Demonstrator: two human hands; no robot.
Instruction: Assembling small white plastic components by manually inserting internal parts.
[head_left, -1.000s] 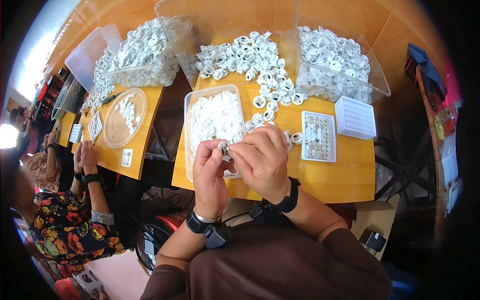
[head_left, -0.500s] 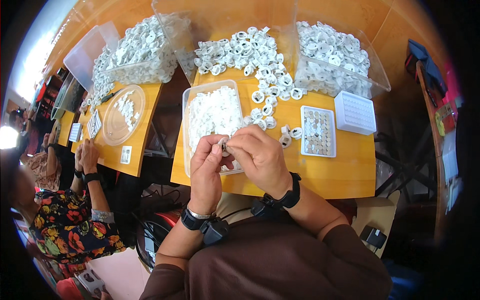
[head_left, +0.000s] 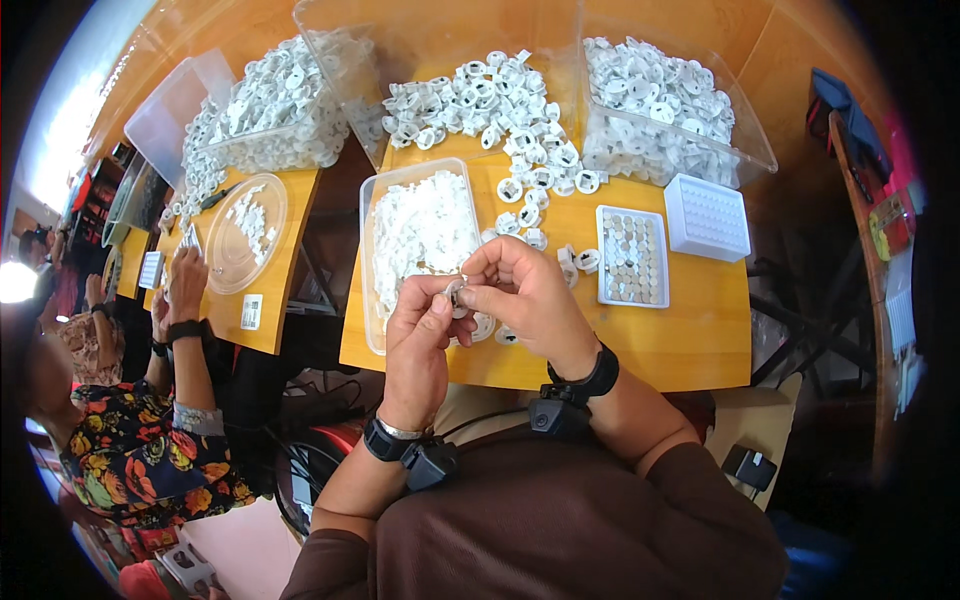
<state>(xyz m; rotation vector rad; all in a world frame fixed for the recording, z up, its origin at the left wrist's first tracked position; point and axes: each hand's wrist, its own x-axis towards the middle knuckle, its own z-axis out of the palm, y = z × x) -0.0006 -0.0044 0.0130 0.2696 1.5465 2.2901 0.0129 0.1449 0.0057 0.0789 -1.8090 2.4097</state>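
Over the near edge of the table, my left hand [head_left: 417, 325] pinches a small round white plastic part [head_left: 455, 293] between thumb and fingers. My right hand [head_left: 525, 300] meets it from the other side, its thumb pressed against the part and its index finger bent around the top. The fingers cover most of the part, and any smaller piece in the right fingertips is hidden. Just behind the hands stands a clear tub [head_left: 368, 215] full of small white plastic pieces. Several similar round parts [head_left: 537, 170] with dark centres lie loose beyond my right hand.
A white tray [head_left: 604, 300] holds rows of silvery discs, with a stacked white tray [head_left: 708, 217] beside it. Large clear bins [head_left: 745, 165] heaped with white parts stand at the back. To the left, a co-worker's hands [head_left: 183, 285] work at another table [head_left: 270, 320].
My right hand has turned and its thumb now presses on the part, where fingertips pinched before. The view has shifted slightly. The co-worker's hands have risen toward a small white tray.
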